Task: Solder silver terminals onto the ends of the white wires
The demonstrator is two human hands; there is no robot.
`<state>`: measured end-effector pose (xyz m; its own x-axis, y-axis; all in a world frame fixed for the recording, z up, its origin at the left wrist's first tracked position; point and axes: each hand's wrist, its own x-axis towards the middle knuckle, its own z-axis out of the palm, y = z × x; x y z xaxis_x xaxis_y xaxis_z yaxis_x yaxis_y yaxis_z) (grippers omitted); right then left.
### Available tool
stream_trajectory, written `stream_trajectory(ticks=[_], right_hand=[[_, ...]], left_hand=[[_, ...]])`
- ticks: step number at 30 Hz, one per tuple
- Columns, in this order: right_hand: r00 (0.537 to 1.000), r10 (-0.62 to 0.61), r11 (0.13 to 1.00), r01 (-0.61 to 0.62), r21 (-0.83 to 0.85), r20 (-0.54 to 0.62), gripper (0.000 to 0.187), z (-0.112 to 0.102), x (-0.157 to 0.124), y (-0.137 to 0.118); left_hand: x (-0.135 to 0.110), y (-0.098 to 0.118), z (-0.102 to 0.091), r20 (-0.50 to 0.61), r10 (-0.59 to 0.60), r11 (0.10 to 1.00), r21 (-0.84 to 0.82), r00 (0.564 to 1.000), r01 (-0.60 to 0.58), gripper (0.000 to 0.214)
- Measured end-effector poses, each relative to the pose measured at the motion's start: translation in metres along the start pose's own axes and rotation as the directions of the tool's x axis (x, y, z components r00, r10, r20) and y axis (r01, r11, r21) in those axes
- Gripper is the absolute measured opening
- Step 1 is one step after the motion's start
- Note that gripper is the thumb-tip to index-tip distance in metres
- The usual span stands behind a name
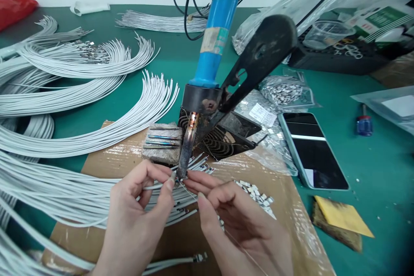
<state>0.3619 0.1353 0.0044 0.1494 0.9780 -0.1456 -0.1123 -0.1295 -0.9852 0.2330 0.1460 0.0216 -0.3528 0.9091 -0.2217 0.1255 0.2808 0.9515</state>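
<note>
White insulated wires [64, 187] sweep in thick bundles from the left side of the green table [388, 172] onto a brown cardboard sheet [291, 220], their ends gathered in front of the person. Above them a blue-handled soldering iron [220, 21] points down, clamped in a black bracket [258, 56]. At the upper right, a black tray [336, 58] carries a clear plastic cup [326, 34] and pale looped bands [349, 49]; a box with a green panel [384, 21] lies by it, its print too blurred to read. The right hand [239, 220] is turned partly palm-up, fingers extended towards the iron's tip, and the left hand [139, 211] faces it, thumb and forefinger pinched just beside the tip. Right of the iron, a clear bag [284, 90] is filled with small silvery pieces; near it, a white label [262, 114] bears print too small to make out. Beyond the cardboard lie a phone [317, 146], a yellow sponge [346, 215] and a blue screwdriver [364, 125]. Small white connectors [255, 194] are heaped loose on the cardboard. Between the left fingertips is one white wire [152, 187]; the right thumb and fingers grip a thin strand [247, 253] that leads to the tip.
</note>
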Motion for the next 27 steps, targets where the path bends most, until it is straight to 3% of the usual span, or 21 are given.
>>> stream_trajectory(ticks=[3,8,27], right_hand=[[0.998,-0.018,1.000,0.020,-0.023,0.065,0.021,-0.0028,0.0012,0.0023],[0.999,0.006,1.000,-0.006,0.012,-0.034,0.022,0.0029,-0.0022,0.0009],[0.998,0.006,1.000,-0.007,-0.031,-0.059,0.023,0.0065,-0.0034,-0.0040]], left_hand=[[0.0001,-0.0004,0.0000,0.005,0.002,1.000,-0.012,1.000,-0.002,0.011],[-0.0001,-0.0009,0.0000,0.009,0.002,1.000,-0.013,1.000,-0.001,0.010],[0.0011,-0.0039,0.0001,0.034,-0.005,1.000,-0.014,0.999,0.005,0.011]])
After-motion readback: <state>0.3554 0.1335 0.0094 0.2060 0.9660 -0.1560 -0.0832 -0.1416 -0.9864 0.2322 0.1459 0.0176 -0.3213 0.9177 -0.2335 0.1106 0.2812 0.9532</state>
